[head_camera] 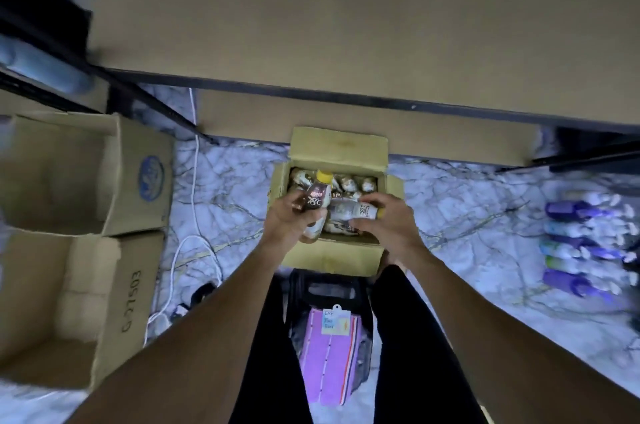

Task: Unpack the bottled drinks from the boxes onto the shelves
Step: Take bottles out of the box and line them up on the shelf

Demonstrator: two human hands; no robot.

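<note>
An open cardboard box (332, 257) stands on the floor in front of my knees, with several bottled drinks (349, 182) inside. My left hand (291, 221) grips a brown bottle with a yellow cap (317, 196), lifted above the box's left side. My right hand (388, 219) holds a pale bottle (351, 210) lying sideways over the box's middle. A brown shelf board (346, 25) spans the view just beyond the box, with a lower shelf (433, 132) under it.
Two open cardboard boxes (79, 177) (69, 305) stand at the left. A white cable (194, 215) runs over the marble floor. A row of purple and pale bottles (581, 250) lies on the floor at right. A black stool with a purple cloth (329, 347) is between my legs.
</note>
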